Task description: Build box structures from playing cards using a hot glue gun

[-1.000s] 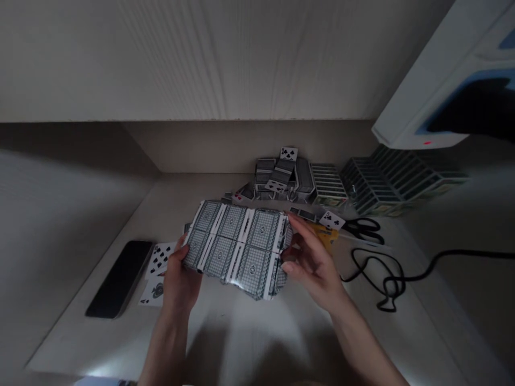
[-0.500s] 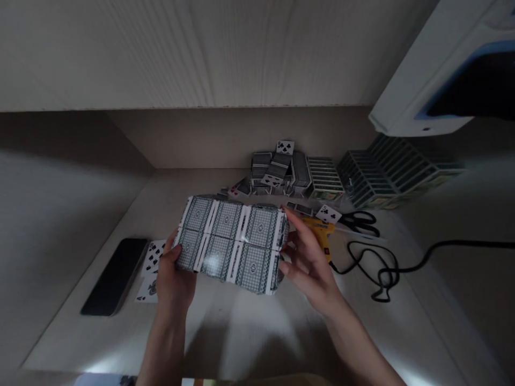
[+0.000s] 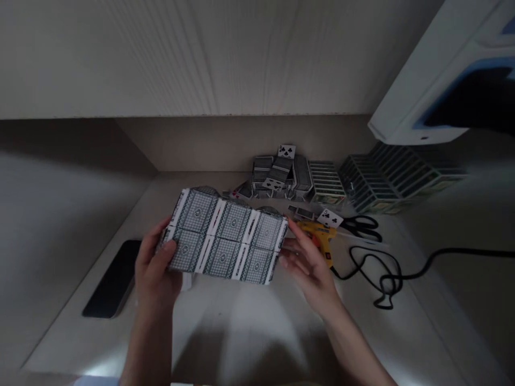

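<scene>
A person's left hand [image 3: 155,262] clamps the left end of a panel of playing cards [image 3: 227,236], thumb on the patterned face, the panel tilted above a pale table [image 3: 241,327]; the right hand [image 3: 309,268] meets the panel's right edge with fingers spread, though whether they pinch it cannot be told; a phone [image 3: 111,281] lies beside the left wrist; a yellow glue gun [image 3: 328,241], scissors [image 3: 362,229] and a looped black cord [image 3: 388,284] lie at right; card stacks [image 3: 302,177] stand behind.
</scene>
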A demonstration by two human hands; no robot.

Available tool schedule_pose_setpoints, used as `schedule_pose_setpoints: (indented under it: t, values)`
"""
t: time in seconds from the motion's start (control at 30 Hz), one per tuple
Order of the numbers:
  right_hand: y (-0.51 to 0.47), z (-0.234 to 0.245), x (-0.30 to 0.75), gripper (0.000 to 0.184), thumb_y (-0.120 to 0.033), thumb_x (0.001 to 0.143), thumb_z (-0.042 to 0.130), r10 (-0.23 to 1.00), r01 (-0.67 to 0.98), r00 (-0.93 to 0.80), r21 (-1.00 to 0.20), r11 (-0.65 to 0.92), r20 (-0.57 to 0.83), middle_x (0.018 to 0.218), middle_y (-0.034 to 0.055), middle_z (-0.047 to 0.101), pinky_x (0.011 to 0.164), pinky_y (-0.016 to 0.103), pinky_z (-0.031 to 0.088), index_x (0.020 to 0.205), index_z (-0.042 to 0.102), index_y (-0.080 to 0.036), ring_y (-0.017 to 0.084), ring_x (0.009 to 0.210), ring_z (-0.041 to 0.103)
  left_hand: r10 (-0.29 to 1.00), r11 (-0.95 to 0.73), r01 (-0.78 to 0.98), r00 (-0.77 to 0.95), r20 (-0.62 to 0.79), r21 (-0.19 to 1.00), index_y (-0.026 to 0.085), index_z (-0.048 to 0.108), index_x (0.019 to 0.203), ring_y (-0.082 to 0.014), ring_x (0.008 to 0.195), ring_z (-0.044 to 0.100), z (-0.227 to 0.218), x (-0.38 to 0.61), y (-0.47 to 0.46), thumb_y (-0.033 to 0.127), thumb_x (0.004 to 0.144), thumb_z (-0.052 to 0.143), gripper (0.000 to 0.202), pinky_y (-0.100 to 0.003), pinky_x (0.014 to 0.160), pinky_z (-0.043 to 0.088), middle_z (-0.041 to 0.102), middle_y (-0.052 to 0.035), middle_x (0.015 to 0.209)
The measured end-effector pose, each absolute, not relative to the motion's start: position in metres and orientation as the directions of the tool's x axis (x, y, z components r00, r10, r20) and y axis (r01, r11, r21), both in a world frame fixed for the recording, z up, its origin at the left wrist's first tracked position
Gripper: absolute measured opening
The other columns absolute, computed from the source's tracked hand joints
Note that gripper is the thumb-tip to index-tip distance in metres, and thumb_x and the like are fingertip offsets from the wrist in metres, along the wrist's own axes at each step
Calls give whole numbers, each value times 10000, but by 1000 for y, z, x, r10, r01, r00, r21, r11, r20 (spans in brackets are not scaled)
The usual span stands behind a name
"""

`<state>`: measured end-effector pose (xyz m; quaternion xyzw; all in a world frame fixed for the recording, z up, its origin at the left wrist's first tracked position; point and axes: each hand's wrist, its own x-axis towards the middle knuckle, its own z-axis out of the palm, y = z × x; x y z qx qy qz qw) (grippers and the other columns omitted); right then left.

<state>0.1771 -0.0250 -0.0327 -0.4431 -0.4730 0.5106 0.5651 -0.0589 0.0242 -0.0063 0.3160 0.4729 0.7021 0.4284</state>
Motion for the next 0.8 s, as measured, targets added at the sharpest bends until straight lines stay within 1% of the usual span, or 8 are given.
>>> schedule_pose_setpoints:
  t: [0.07,0.13,0.23,0.3,0.37,0.53,0.67,0.8]
  values:
    - [-23,-38,176,537,-330,836,625,994,-181,93,-981,70,54,1097,40,654,888,379,522,1346,457,-339,188,979,619,891,-209,-267,-449,71,941,244,718,949,-143,810,589,-1,-59,25,255,615,742,335,-191,632,481,691,13,930]
    - [-19,-43,174,475,-336,809,661,986,-206,167,-977,62,27,989,30,678,855,373,535,1267,534,-325,180,899,632,890,-204,-261,-452,67,944,247,718,942,-153,815,587,1,-59,25,264,613,737,331,-201,623,480,690,13,918]
    - [-16,-46,173,418,-348,773,700,967,-237,256,-969,70,7,881,24,684,798,378,555,1173,591,-299,176,801,637,898,-170,-272,-439,36,947,251,714,933,-175,847,591,0,-58,25,267,612,726,322,-219,638,496,687,8,921]
    - [-15,-44,173,416,-357,759,711,964,-245,266,-967,72,5,843,21,683,775,387,564,1154,601,-288,179,773,641,899,-154,-284,-437,15,946,258,707,930,-190,876,595,-2,-58,26,286,639,705,292,-234,661,514,681,8,941]
    - [-17,-40,172,449,-347,747,724,974,-256,224,-965,64,5,875,20,689,787,392,567,1175,596,-299,181,799,649,899,-125,-316,-438,-28,940,268,700,922,-196,891,598,-4,-57,27,315,674,680,253,-243,679,525,681,15,936]
    - [-24,-29,170,614,-280,749,728,997,-307,66,-950,51,33,1169,18,649,886,395,546,1307,495,-384,188,1009,631,882,-61,-406,-449,-141,912,276,683,822,-204,959,601,-10,-58,30,320,691,659,141,-261,739,532,702,35,932]
    - [-25,-27,171,612,-278,779,697,998,-287,30,-956,55,48,1268,14,601,899,390,545,1334,466,-395,189,1076,605,887,-78,-420,-443,-130,904,263,677,781,-202,983,602,-12,-59,30,310,703,651,94,-271,782,527,712,35,913]
    - [-25,-26,172,601,-290,790,685,997,-236,38,-969,72,65,1299,23,582,907,393,541,1343,466,-374,195,1093,595,885,-60,-439,-438,-155,896,267,675,783,-215,1006,597,-11,-58,30,318,702,656,98,-289,796,526,711,49,915]
